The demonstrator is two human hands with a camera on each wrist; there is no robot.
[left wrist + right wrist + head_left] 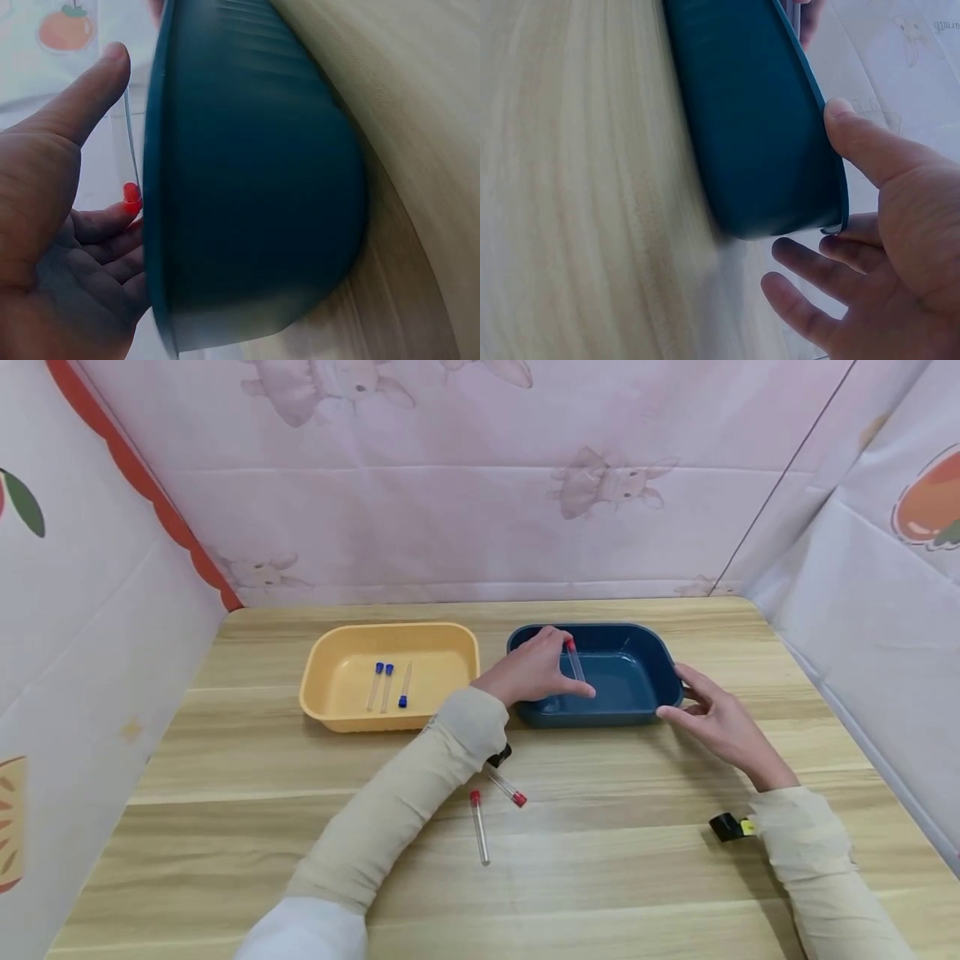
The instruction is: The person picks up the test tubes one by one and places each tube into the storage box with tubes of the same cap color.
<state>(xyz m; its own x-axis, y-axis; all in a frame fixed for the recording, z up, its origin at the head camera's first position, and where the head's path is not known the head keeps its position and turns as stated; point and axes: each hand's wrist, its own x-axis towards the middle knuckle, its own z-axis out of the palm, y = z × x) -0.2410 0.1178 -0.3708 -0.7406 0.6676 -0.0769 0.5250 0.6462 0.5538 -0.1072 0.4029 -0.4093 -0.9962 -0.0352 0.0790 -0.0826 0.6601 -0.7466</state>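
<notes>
My left hand (534, 668) reaches over the dark blue basin (600, 718), holding a clear test tube (576, 662) with a red cap. In the left wrist view, the tube spans lengthwise between the thumb and fingers of my left hand (75, 195). My right hand (716, 722) touches the basin's right end. In the right wrist view, thumb and index finger of the right hand (885, 202) rest at the rim, other fingers loosely spread. One red-capped tube (480, 831) lies on the table; another red-capped tube (506, 785) is partly hidden by the left wrist.
A yellow basin (318, 710) stands left of the blue one, holding three blue-capped tubes (386, 687). Both stand on a wood-grain table (600, 877) with patterned cloth walls (465, 527) behind and at the sides. Black wrist mounts (726, 827) stick out from the sleeves.
</notes>
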